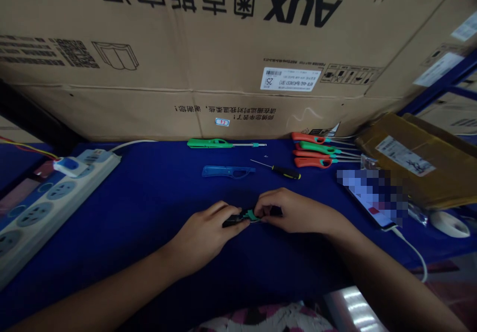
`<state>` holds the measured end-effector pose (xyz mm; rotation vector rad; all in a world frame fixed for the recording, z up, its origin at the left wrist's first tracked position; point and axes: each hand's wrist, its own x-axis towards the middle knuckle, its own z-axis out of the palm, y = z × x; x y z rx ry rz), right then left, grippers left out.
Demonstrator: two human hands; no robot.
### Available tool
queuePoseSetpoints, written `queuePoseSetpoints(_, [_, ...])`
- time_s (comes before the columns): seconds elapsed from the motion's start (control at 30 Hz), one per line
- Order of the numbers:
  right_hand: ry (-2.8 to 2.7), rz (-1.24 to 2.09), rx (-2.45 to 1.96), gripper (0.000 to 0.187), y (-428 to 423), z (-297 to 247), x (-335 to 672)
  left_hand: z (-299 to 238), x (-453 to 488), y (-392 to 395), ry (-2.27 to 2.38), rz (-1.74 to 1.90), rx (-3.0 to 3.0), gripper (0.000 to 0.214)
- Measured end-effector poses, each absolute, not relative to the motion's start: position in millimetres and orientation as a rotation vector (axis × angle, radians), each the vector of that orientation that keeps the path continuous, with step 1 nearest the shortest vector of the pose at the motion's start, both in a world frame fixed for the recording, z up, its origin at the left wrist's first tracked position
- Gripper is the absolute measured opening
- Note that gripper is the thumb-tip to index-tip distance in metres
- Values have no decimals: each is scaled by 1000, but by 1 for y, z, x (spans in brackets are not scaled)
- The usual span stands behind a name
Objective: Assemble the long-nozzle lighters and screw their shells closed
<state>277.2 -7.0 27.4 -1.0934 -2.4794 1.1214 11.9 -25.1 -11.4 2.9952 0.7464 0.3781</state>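
My left hand (203,232) and my right hand (292,211) meet at the middle of the blue table (149,207). Together they grip a small dark lighter part with a teal piece (246,216), each hand closed round one end. Just beyond them lie a blue lighter shell (228,172) and a small black-and-yellow screwdriver (279,170). Farther back rests a green long-nosed lighter (219,144).
A pile of red and green long lighters (320,153) lies at the back right, beside a phone (372,198) on a cable and brown parcels (417,158). A white power strip (48,198) runs along the left. A large cardboard box (223,48) walls off the back.
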Motion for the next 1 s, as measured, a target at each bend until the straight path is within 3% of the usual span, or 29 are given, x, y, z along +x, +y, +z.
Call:
queuePoseSetpoints(0.27, [-2500, 1140, -1041, 19, -6, 26, 279, -10, 14, -26, 761, 330, 3016, 65])
queuePoseSetpoints(0.67, [-2531, 1145, -1027, 17, -7, 31, 278, 13, -11, 5, 747, 599, 2406, 17])
queuePoseSetpoints(1.0, [-2514, 1094, -1057, 12, -8, 25, 273, 7, -21, 21, 770, 521, 2328, 11])
